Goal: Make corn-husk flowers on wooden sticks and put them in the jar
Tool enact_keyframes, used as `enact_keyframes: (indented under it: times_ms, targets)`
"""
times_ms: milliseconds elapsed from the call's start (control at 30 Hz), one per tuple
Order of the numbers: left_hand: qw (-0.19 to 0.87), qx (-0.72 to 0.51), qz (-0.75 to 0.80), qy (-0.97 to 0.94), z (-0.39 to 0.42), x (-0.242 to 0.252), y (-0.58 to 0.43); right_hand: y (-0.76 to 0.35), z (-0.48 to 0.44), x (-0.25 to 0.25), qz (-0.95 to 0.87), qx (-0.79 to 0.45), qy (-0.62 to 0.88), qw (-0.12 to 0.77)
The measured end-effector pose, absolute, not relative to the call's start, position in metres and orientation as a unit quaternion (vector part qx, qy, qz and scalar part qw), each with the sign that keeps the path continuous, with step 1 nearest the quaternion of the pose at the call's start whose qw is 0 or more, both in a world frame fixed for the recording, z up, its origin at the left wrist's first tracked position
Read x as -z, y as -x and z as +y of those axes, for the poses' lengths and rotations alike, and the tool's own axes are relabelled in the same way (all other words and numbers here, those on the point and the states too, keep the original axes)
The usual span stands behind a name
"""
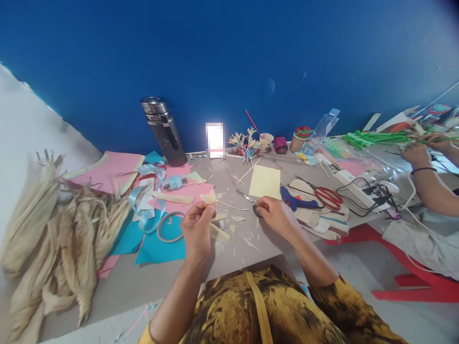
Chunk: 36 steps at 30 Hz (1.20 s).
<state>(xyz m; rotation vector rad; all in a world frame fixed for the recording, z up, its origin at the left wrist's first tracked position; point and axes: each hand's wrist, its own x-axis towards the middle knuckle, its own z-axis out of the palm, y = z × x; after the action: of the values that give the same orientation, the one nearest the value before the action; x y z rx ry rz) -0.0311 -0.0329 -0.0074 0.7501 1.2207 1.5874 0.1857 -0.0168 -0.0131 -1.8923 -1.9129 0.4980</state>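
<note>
My left hand point(196, 225) pinches a small pale flower made of dried husk point(209, 197), held just above the grey table point(143, 274). My right hand point(275, 213) lies on the table with its fingers around the handles of small silver scissors point(246, 197), whose blades point left toward the flower. Husk scraps point(236, 227) are scattered between the two hands. A pale yellow paper sheet point(265, 182) lies just beyond the scissors, and a blue glue gun point(296, 200) lies to the right of my right hand.
A pile of dried corn husks point(60, 229) fills the left. Pink and blue paper point(158, 243), ribbon and a tape ring point(171, 226) lie left of centre. A dark flask point(164, 130), cups, red scissors point(328, 195) and a power strip stand behind. Another person's hand point(418, 154) works with green stems at right.
</note>
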Motion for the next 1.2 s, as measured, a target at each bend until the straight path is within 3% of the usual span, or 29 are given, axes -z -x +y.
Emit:
enact_keyframes:
  times_ms: [233,500,633,833,1033,1200]
  targets:
    - [0.502,-0.648,0.490,-0.298,-0.036,0.008,0.037,-0.157,-0.027,0.016,-0.786,-0.176,0.572,0.156]
    - [0.528,-0.627,0.485,-0.305,-0.036,0.011,0.036,-0.154,-0.021,0.030,-0.800,-0.164,0.558,0.148]
    - [0.512,-0.604,0.509,-0.338,-0.036,0.009,0.032,-0.160,-0.019,0.029,-0.768,-0.222,0.561,0.215]
    - [0.484,-0.564,0.551,-0.380,-0.034,0.008,0.024,-0.182,-0.027,-0.003,-0.666,-0.490,0.463,0.319]
    - [0.556,-0.565,0.503,-0.344,-0.031,0.001,0.011,-0.188,-0.024,-0.048,-0.692,-0.406,0.495,0.333]
    - [0.635,-0.568,0.446,-0.275,-0.031,-0.001,0.007,-0.180,-0.022,-0.040,-0.674,-0.431,0.478,0.363]
